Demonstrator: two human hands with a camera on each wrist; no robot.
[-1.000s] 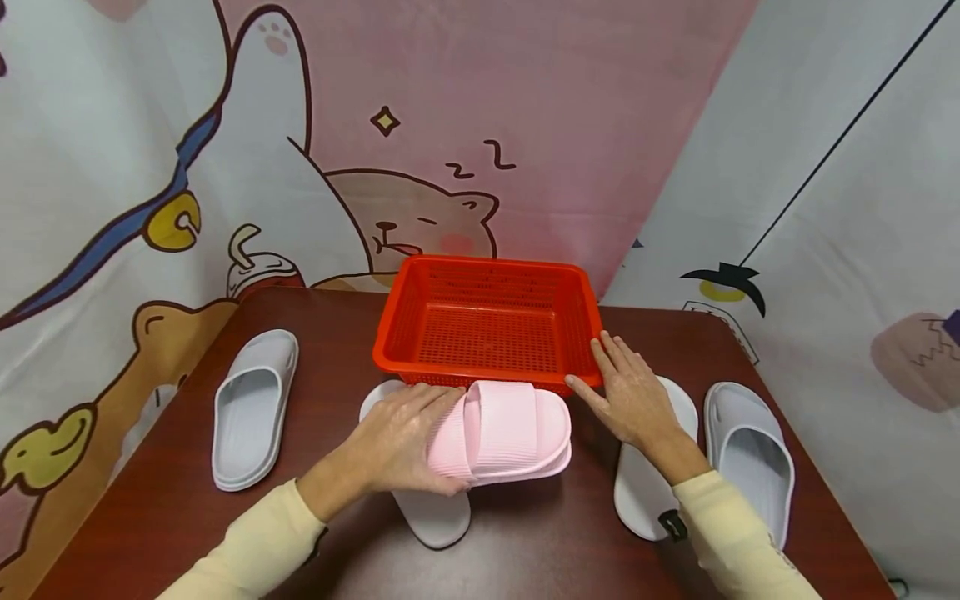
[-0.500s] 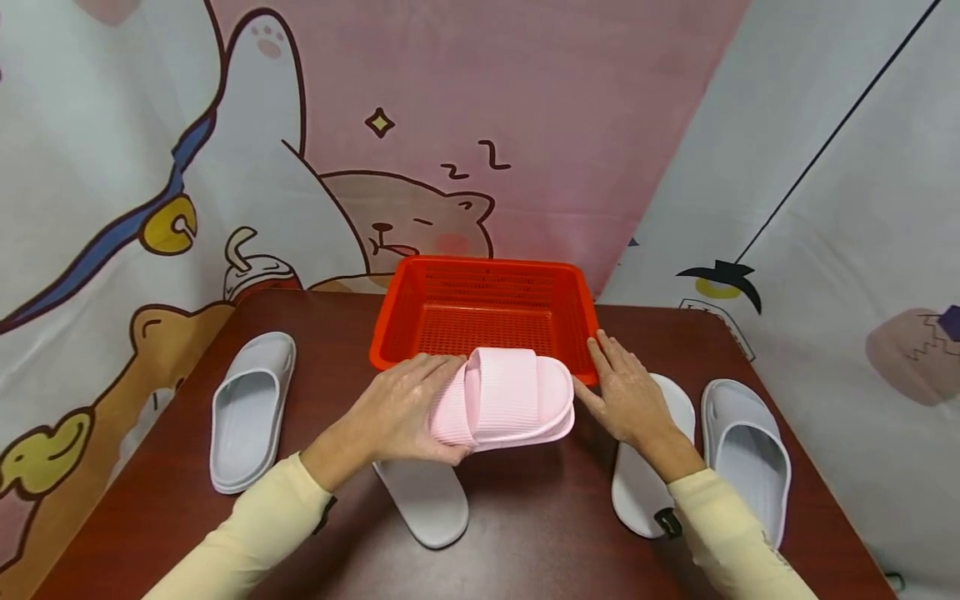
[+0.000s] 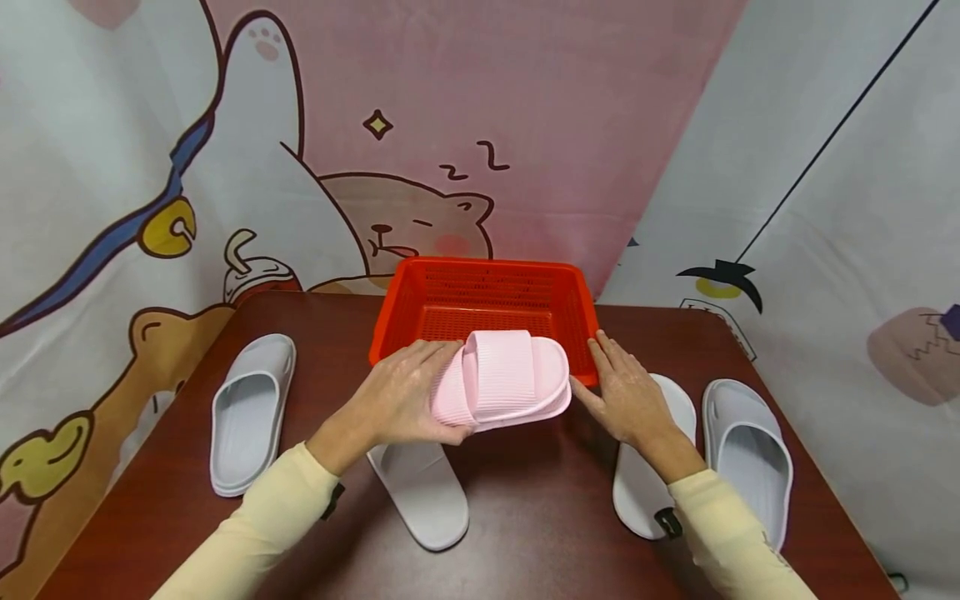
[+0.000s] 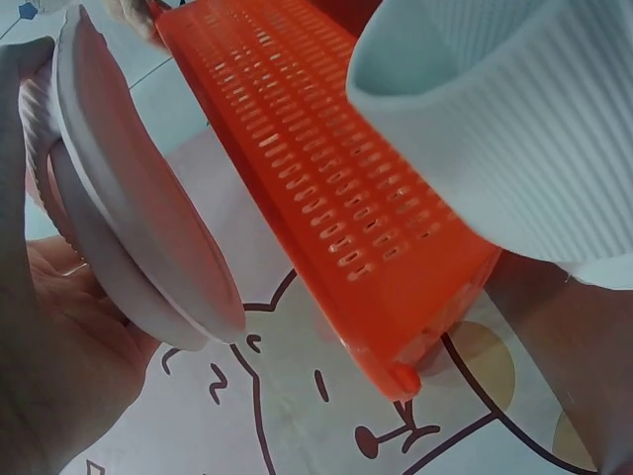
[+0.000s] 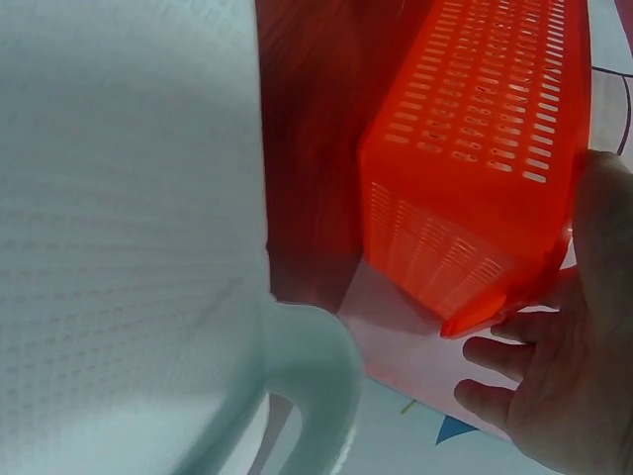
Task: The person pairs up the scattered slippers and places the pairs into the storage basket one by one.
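Note:
My left hand (image 3: 405, 392) grips a pair of pink slippers (image 3: 504, 375) by one end, thumb on the near side and fingers over the far side. In the left wrist view the two slippers (image 4: 148, 228) lie flat against each other. They are raised above the table and overlap the near rim of a red perforated plastic basket (image 3: 495, 287). At the basket's right front corner rests my right hand (image 3: 626, 392), its fingers extended along the rim. The right wrist view shows its fingers (image 5: 504, 356) beside the red basket (image 5: 475, 178).
A grey closed-toe slipper (image 3: 251, 417) lies at the table's left, another (image 3: 750, 467) at the right edge. One pale slide (image 3: 423, 500) is partly under my left hand, another (image 3: 648, 492) under my right forearm. Behind the brown table (image 3: 540, 533) hangs a cartoon-print cloth (image 3: 585, 125).
My left hand has raised the pink slippers up and forward, from in front of the basket to over its near rim. My right hand has stayed at the corner.

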